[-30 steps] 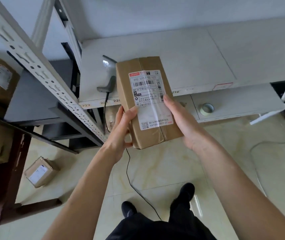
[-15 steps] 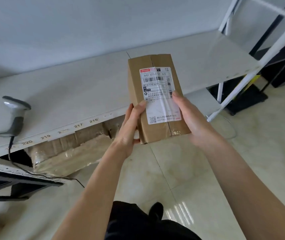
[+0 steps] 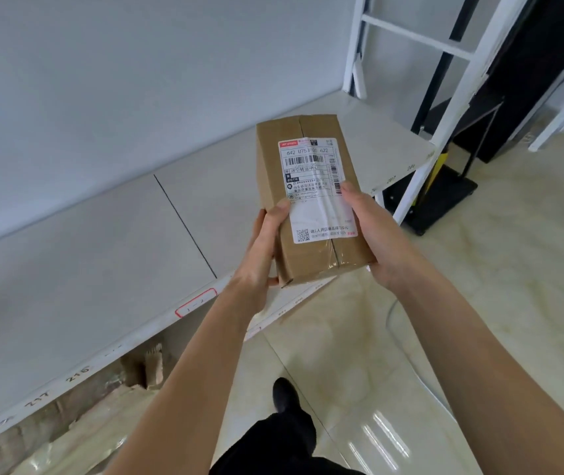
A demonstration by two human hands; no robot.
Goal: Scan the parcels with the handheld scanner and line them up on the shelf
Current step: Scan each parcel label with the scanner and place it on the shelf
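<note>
- I have one parcel in the air between my two hands, its printed label facing up at me
- My left hand grips the parcel's left side, thumb curled onto the top edge beside the label; my right hand cups the right side, thumb lying on the label's edge
- The parcel hangs just above the front lip of the shelf, touching nothing but my hands
- I judge I am at the placing step for this parcel: it is not yet set down, and the shelf board under and around it carries no parcels that I can see
- The handheld scanner is nowhere in view, so I cannot tell from here whether this parcel is scanned
- Beyond the parcel, at the shelf's right end, a white upright post marks the limit of the row
- Below the shelf's front lip, to the left of the parcel, sits crumpled cardboard on a lower level
- Nothing stands between the parcel and the shelf board; the lip's number tags are too blurred to pick a slot by
</note>
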